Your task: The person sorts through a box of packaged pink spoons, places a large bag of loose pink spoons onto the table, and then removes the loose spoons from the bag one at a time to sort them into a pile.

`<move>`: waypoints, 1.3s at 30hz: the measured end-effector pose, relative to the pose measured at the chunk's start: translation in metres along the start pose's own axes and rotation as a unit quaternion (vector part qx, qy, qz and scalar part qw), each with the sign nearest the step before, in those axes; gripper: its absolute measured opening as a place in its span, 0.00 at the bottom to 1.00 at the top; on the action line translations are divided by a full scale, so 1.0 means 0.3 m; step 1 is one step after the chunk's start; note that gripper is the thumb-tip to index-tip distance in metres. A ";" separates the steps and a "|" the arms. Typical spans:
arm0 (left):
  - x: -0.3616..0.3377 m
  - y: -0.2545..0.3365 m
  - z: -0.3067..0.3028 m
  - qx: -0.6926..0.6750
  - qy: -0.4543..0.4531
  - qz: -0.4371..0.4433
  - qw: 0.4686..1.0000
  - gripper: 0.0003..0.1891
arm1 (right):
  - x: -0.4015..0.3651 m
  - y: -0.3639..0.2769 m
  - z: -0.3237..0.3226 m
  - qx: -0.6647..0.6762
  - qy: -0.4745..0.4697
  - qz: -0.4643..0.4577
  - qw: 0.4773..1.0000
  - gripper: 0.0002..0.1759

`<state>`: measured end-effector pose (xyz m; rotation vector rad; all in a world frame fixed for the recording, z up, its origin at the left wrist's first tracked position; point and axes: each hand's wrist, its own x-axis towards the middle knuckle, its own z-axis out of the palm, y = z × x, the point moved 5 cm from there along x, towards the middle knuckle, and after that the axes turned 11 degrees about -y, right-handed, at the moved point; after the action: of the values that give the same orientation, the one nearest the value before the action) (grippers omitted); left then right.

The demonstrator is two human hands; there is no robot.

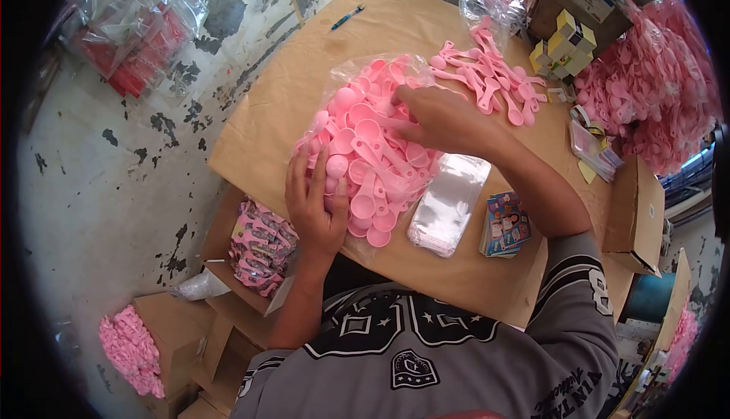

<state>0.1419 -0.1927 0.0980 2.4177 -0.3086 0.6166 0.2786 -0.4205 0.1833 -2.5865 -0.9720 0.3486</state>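
A heap of pink plastic spoons [365, 153] lies in an open clear bag on a cardboard-covered table [296, 92]. My left hand [313, 204] rests on the near left side of the heap, thumb and fingers around a few spoons. My right hand [441, 119] reaches across the top of the heap, fingers curled into the spoons. A second loose row of pink spoons [487, 73] lies on the table just beyond my right hand.
A stack of clear sleeves [449, 202] and a stack of printed cards [506, 225] lie near the table's front edge. A blue pen [347, 17] lies at the far side. Boxes with packed pink items [262, 248] stand at left; big bags of spoons [654, 84] at right.
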 end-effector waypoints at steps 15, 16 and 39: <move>-0.014 -0.021 0.001 -0.005 0.000 0.000 1.000 0.34 | -0.034 0.037 0.014 0.038 -0.088 0.086 0.992 0.21; -0.015 -0.023 0.003 -0.005 -0.002 -0.002 1.000 0.35 | -0.031 0.007 0.017 0.010 -0.094 0.126 0.987 0.26; -0.013 -0.020 0.005 -0.008 -0.008 0.014 1.000 0.34 | -0.247 0.265 -0.278 -0.153 0.142 0.141 0.968 0.14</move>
<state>0.1414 -0.1887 0.0920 2.4075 -0.3537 0.6059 0.2996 -0.5459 0.2341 -2.9540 -0.5963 -0.1155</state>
